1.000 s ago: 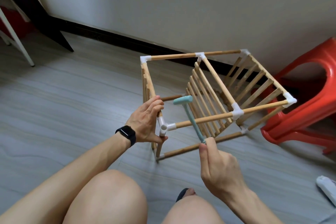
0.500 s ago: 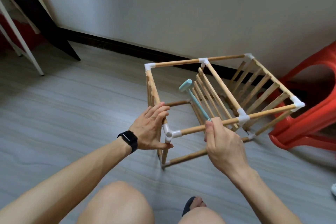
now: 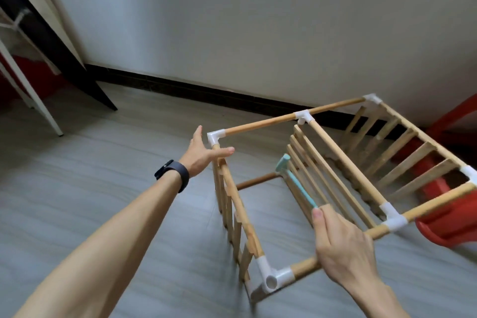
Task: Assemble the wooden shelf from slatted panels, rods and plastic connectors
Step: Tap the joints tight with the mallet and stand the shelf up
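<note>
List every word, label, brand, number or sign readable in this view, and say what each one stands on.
No text can be read anywhere in this view.
The wristwatch shows only its dark band and the edge of its case; its display faces away.
The mallet gripped in the right hand, the white connectors, the wooden shelf and the red stool show no marks.

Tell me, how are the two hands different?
The left hand is open with straight fingers; the right hand is curled round the teal hammer. The left hand is by the far white corner connector; the right hand is nearer, at the front rod. The left wrist wears a black watch; the right wrist is bare. Both are at the wooden shelf's top frame.
</note>
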{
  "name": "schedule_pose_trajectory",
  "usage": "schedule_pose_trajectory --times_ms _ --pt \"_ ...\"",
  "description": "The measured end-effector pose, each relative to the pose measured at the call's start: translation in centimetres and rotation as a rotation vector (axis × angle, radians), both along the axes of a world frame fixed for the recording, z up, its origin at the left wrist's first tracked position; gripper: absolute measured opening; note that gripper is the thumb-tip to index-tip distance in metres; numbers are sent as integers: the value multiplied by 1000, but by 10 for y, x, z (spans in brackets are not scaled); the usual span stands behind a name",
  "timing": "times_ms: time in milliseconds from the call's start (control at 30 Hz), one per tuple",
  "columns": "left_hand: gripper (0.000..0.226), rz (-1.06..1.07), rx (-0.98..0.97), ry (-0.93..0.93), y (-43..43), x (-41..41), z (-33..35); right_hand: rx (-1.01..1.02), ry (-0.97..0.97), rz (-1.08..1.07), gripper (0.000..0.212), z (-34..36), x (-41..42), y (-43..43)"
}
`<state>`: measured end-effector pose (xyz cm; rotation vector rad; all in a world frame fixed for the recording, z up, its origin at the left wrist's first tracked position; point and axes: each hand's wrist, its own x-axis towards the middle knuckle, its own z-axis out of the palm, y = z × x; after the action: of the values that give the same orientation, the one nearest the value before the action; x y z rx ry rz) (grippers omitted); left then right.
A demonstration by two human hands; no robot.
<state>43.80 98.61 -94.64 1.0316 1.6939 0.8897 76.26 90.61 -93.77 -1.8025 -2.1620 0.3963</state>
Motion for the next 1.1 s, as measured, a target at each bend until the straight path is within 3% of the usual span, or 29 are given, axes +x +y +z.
schedule_pose_trajectory --times_ms 67,167,233,367,467,533,600,700,733,833,933,1033,1100 --pt "92 -26 -49 -107 -2 15 -16 -49 -22 -51 40 6 7 -1" --pt "48 142 44 -269 -15 36 -36 -51 119 -2 40 15 -2 2" --pt "51 158 70 -269 -21 39 -43 -1 199 96 35 18 -22 11" --pt "80 81 109 -325 -42 41 -60 49 179 248 32 28 -76 38" --pt "74 180 129 -114 -54 50 -68 95 200 361 33 34 -104 53" --pt "70 238 135 -7 -51 59 -66 230 385 364 33 36 -107 55" --pt "68 286 134 15 -51 58 -64 275 451 380 32 34 -111 50" --pt "60 306 141 14 -52 57 -63 108 -48 445 30 29 -107 39" --pt "58 304 144 13 -52 58 -63 90 -97 428 30 24 -103 37" --pt "63 309 157 19 -53 59 -60 197 149 365 30 27 -102 37" --pt "62 315 144 15 -52 58 -61 62 -82 386 32 28 -106 40" --pt "60 306 149 10 -52 58 -61 172 156 323 33 29 -105 40" --pt "56 314 158 3 -54 58 -59 97 -1 375 33 30 -106 38"
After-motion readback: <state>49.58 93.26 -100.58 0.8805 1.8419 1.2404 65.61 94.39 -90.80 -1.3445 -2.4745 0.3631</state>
